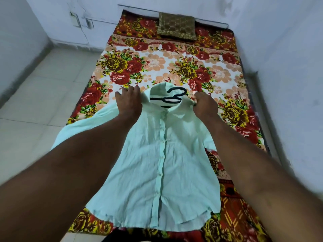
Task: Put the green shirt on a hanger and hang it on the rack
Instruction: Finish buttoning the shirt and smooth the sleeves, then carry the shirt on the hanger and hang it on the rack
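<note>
Head view | bed [157,63] is carrying green shirt [157,163], lying flat and buttoned | left hand [128,102] is pressing one shoulder, fingers spread | right hand [204,105] is pinching cloth beside collar | hanger [174,99] is poking from collar.

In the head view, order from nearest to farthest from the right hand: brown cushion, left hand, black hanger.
1. black hanger, inside the green shirt, beside the right hand.
2. left hand, across the shirt.
3. brown cushion, at the bed's far end.
</note>
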